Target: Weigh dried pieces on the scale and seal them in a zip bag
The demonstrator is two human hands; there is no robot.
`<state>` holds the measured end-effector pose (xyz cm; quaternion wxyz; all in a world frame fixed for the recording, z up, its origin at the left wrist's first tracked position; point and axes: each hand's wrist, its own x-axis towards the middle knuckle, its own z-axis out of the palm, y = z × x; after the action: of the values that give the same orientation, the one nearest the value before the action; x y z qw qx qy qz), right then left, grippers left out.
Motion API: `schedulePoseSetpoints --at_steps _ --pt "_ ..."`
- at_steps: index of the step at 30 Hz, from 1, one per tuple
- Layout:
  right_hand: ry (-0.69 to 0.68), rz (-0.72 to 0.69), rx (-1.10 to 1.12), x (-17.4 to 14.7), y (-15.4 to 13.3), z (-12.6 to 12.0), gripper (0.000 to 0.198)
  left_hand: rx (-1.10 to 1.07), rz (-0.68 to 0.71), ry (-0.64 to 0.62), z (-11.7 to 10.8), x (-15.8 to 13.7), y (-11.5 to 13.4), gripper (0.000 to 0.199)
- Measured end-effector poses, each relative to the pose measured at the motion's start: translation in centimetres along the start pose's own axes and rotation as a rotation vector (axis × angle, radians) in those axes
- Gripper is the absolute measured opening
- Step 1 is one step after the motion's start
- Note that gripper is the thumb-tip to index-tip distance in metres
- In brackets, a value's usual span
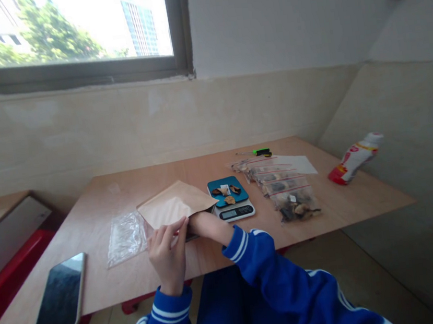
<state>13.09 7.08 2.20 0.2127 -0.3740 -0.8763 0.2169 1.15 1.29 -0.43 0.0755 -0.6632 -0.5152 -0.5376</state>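
Observation:
My left hand point(169, 252) pinches the near edge of a brown paper bag point(176, 201), holding its mouth up. My right hand point(206, 223) reaches inside the bag; its fingers are hidden there, and only the back of the hand and the wrist show. Just right of the bag stands a kitchen scale point(249, 209) with a blue top and a small display. On its plate lie several dried brown pieces point(229, 200) and a small white packet point(225, 190).
Clear zip bags point(290, 197) of dried pieces overlap at the right, near a white sheet point(299, 164) and a green-black screwdriver point(260, 152). A red-white bottle point(354, 160) stands farther right. Empty plastic bags point(126, 237) and a cabled phone point(58, 302) are at the left.

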Motion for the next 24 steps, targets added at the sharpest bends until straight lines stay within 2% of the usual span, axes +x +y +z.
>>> schedulePoseSetpoints --at_steps 3,5,8,16,19,21,24 --pt "-0.062 -0.023 0.028 -0.7 -0.2 -1.7 0.02 -0.049 -0.065 -0.003 -0.4 1.2 -0.1 0.009" --pt "-0.039 -0.08 0.069 -1.3 -0.1 -2.7 0.026 -0.072 -0.117 -0.01 -0.6 2.0 -0.2 0.01" --pt "0.068 -0.154 0.17 -1.9 0.5 -4.0 0.03 -0.082 -0.17 -0.017 -0.6 3.0 -0.3 0.012" --pt "0.339 -0.1 0.581 -3.3 2.4 -5.8 0.024 -0.122 -0.211 -0.017 -0.5 4.6 -0.3 0.013" --pt "0.418 -0.041 0.781 -3.9 4.4 -5.9 0.02 -0.123 -0.223 0.001 -0.4 5.2 -0.6 0.013" --pt "0.525 0.025 0.858 -4.2 6.6 -6.1 0.019 -0.117 -0.228 0.011 -0.4 5.6 -0.9 0.014" --pt "0.72 0.118 0.798 -4.3 11.0 -6.6 0.02 -0.113 -0.229 0.015 -0.4 6.0 -1.2 0.015"
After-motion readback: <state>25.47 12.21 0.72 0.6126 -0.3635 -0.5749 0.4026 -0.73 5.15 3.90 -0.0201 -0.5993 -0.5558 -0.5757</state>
